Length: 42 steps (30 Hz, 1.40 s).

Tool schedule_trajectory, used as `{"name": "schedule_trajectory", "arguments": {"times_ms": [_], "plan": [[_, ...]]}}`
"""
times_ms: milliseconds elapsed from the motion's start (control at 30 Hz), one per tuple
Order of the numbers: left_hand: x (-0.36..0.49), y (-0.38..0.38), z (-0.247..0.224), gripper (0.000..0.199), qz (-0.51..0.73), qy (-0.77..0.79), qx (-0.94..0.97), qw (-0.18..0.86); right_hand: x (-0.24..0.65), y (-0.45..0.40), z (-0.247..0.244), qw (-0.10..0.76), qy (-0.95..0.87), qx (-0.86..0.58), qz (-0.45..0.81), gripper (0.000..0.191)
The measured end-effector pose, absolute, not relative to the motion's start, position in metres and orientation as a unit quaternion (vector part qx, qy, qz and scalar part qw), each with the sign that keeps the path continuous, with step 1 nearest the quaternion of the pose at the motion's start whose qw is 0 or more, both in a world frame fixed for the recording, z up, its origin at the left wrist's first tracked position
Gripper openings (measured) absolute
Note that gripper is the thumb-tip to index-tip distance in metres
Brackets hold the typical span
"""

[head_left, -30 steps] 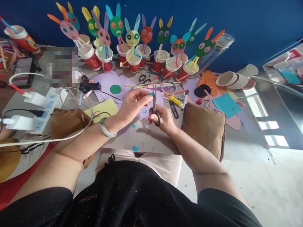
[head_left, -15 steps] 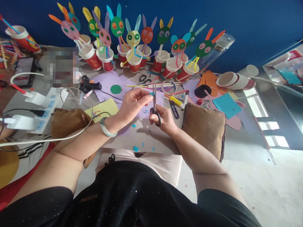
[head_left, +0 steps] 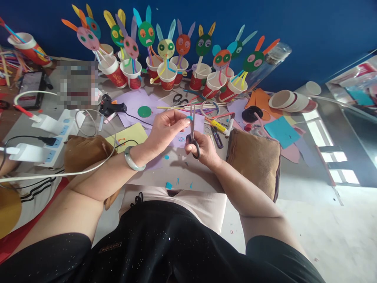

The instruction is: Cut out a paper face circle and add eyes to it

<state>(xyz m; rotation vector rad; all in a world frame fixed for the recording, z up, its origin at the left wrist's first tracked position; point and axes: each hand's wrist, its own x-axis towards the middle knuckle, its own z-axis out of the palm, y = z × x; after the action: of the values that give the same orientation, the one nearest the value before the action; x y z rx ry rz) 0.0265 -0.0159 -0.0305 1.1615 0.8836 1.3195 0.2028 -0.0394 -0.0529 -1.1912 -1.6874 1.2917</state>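
Note:
Between the thumb and fingers of my left hand [head_left: 167, 129] is pinched a small piece of blue paper [head_left: 190, 118]. My right hand [head_left: 204, 149] grips black-handled scissors [head_left: 193, 135] with the blades pointing away from me, right beside the blue paper. Below both hands lie a small blue paper disc [head_left: 166, 157] and blue scraps [head_left: 169, 185] on the grey table [head_left: 153, 179]. Purple paper sheets [head_left: 132, 100] spread behind my left hand, with a green paper circle [head_left: 144, 111] on them.
Paper cups [head_left: 167, 74] with paper animal figures line the back by the blue wall. A hot glue gun [head_left: 110, 106] and a power strip [head_left: 60, 135] with cables are on the left. Brown cushions [head_left: 255, 161] flank my arms. A utility knife [head_left: 217, 137] and yellow glue tube [head_left: 218, 125] lie right.
The blue paper and the scissors have shifted very slightly at the fingertips. Both hands otherwise stay in nearly the same place.

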Motion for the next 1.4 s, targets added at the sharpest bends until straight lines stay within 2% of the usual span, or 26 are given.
{"name": "schedule_trajectory", "arguments": {"times_ms": [1400], "plan": [[0.027, -0.0164, -0.0258, 0.014, 0.553, 0.376, 0.484, 0.565, 0.2023, -0.0417, -0.0493, 0.344, -0.639, -0.456, 0.516, 0.079]]}}
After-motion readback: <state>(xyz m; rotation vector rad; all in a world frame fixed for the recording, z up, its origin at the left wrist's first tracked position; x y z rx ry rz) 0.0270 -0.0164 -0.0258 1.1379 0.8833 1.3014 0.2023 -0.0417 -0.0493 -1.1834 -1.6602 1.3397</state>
